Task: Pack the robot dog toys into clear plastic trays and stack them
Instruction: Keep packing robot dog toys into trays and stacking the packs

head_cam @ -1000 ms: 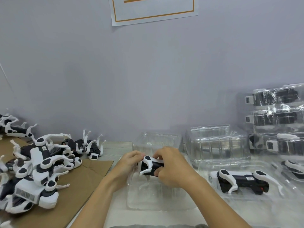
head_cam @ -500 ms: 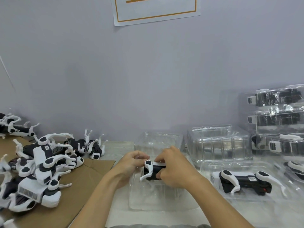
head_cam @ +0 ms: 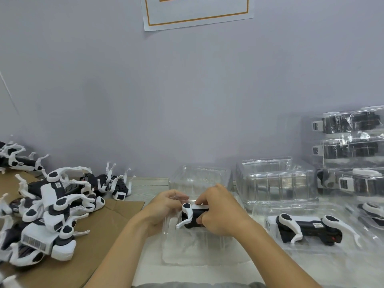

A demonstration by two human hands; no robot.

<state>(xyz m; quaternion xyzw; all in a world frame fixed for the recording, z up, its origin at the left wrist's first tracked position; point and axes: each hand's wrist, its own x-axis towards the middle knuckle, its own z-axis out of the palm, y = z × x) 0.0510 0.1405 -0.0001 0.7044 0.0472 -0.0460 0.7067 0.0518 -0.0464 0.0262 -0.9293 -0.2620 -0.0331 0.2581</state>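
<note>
A black-and-white robot dog toy [head_cam: 191,217] is held over a clear plastic tray [head_cam: 199,248] at the table's middle. My right hand [head_cam: 220,213] grips the toy's body from the right, fingers curled round it. My left hand [head_cam: 166,206] is at the toy's left end, fingers curled by its white leg and the tray's edge. Another toy [head_cam: 307,227] lies on its side in a clear tray [head_cam: 274,242] to the right. Most of the held toy's body is hidden by my right hand.
A pile of loose robot dogs [head_cam: 49,208] covers the brown cardboard [head_cam: 97,242] on the left. Empty clear trays [head_cam: 276,181] stand behind, near the wall. Stacked packed trays [head_cam: 351,154] rise at the far right.
The toy has turned and dropped slightly toward the tray, its white leg now pointing down. Both hands have stayed on it.
</note>
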